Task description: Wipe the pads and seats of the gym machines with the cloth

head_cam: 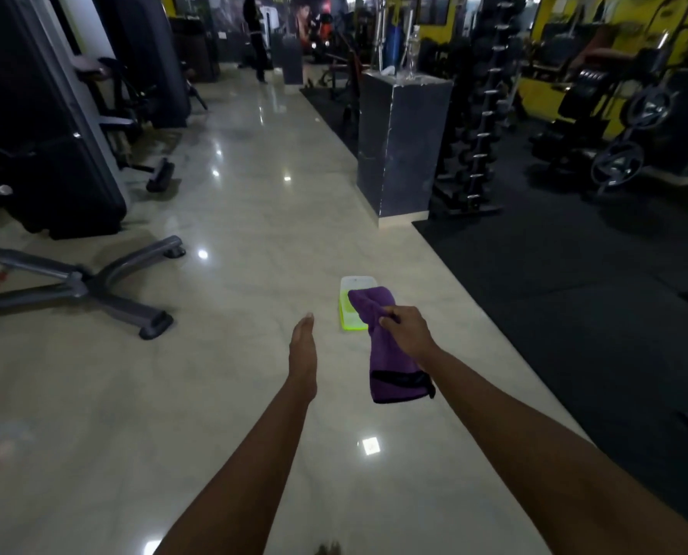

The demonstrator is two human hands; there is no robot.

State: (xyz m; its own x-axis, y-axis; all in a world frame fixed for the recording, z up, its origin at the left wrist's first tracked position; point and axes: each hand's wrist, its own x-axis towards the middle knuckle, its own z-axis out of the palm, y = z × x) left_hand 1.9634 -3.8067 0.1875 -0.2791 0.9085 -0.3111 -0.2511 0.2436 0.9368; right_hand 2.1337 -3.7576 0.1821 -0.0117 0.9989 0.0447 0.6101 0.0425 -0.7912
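1. Hands. The right hand (pixel 406 330) is curled around the upper part of a purple cloth (pixel 390 366) and grips it. The cloth hangs down from the fist, with a dark band across its lower end. The left hand (pixel 303 346) is held edge-on with straight fingers pointing forward. It holds nothing and touches nothing. Both forearms are bare and reach forward over the floor (pixel 214 394).

2. Container. A flat yellow-green container (pixel 349 304) with a pale top shows just behind the cloth, which covers part of it. Its contents cannot be told, nor whether it lies on the floor or is carried with the cloth.

3. Floor. The floor is glossy cream tile with light reflections. A black rubber mat (pixel 574 294) adjoins it on the right.

4. Left side. A dark gym machine (pixel 46 154) stands at the left, with grey base legs (pixel 94 286) spread on the tile. The cloth is well apart from its pads.

5. Right side. A dark pillar (pixel 402 146) stands at the mat edge. A clear bottle (pixel 412 54) stands on top of it; its fill level cannot be told. A dumbbell rack (pixel 482 126) stands just beside the pillar, and weight plates (pixel 619 162) are farther right.

6. Background. A person (pixel 256 38) stands far down the aisle.
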